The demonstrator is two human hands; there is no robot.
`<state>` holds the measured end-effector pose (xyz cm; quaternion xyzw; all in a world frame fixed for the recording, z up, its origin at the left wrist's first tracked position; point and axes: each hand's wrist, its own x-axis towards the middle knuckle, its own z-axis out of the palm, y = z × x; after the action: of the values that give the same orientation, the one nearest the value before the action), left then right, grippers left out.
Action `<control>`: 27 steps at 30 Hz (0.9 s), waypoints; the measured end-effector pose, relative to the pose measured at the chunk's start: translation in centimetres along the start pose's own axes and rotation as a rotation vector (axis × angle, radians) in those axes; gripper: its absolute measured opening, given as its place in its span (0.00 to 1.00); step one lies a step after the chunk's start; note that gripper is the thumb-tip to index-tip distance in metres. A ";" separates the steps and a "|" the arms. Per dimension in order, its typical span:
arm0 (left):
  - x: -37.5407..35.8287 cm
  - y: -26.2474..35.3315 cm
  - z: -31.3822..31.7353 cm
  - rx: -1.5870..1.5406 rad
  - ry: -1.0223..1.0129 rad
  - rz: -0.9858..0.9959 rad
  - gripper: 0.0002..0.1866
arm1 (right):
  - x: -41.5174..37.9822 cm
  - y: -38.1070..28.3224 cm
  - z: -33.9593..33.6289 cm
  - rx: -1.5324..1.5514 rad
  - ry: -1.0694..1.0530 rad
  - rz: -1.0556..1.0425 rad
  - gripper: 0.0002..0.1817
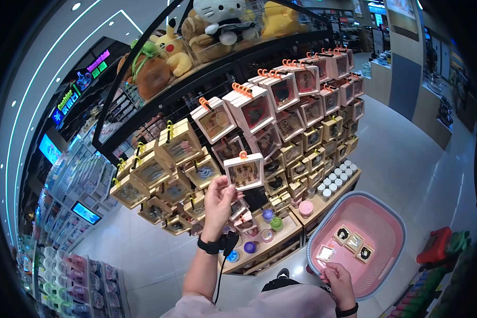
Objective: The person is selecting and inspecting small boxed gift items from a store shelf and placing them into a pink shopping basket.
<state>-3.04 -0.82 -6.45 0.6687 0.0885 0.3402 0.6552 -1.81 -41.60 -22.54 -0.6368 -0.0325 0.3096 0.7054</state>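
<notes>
My left hand [221,200] grips a white-framed display box [244,172] by its lower left corner. Small brownish figures show behind its clear front, and an orange hook sits on top. It is held up before a rack of similar hanging boxes. Low on the right, my right hand [338,282] is closed at the near rim of a pink shopping basket [382,265] with a grey-blue edge; its exact grip is partly hidden. Inside the basket lie several wood-framed boxes [354,243] and a small white-framed square [325,254], close to my right fingers.
Pink-framed boxes [249,108] on orange hooks and wood-framed boxes [179,142] on yellow hooks fill the rack. Below, a wooden shelf [297,228] bears white-lidded jars [334,180] and colourful tubs [276,224]. Plush toys [220,16] sit above. Stacked goods [77,278] stand lower left.
</notes>
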 end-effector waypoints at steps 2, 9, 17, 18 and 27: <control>-1.0 -1.5 -0.2 0.027 0.014 -0.040 0.13 | -0.1 0.1 -0.1 0.004 0.009 0.007 0.18; -3.2 -3.5 -0.5 0.008 0.084 -0.170 0.10 | -0.1 0.3 -0.1 0.052 0.014 0.027 0.17; -3.7 -2.5 -0.5 -0.051 0.104 -0.232 0.10 | 0.2 0.1 0.1 0.007 -0.003 0.035 0.16; -3.7 -2.3 -0.5 -0.057 0.103 -0.238 0.10 | 0.3 0.0 0.1 0.015 -0.003 0.040 0.17; -2.3 -0.5 0.3 -0.087 0.092 -0.193 0.10 | 0.5 0.0 -0.1 0.043 -0.011 0.041 0.17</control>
<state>-4.46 -2.25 -7.63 0.6115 0.1678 0.3095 0.7086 -1.38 -41.48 -22.74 -0.6204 -0.0167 0.3283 0.7121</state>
